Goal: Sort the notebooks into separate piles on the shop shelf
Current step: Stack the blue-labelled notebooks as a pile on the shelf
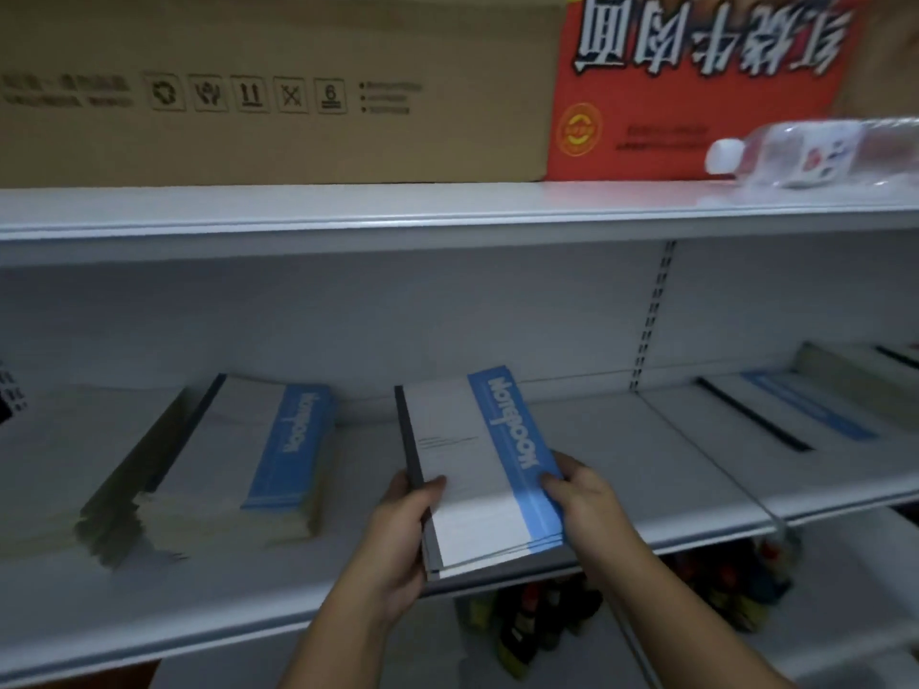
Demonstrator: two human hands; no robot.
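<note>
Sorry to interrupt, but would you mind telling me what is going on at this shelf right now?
A person is sorting notebooks on a white shop shelf. Both hands, the left hand and the right hand, grip a small bundle of blue-striped notebooks over the shelf's middle. A tall pile lies to the left and flatter notebooks to the right. A water bottle lies on the shelf above.

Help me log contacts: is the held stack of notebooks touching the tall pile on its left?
Apart. The head view shows bare white shelf between the held stack of notebooks, gripped by the left hand and the right hand, and the tall pile.
</note>
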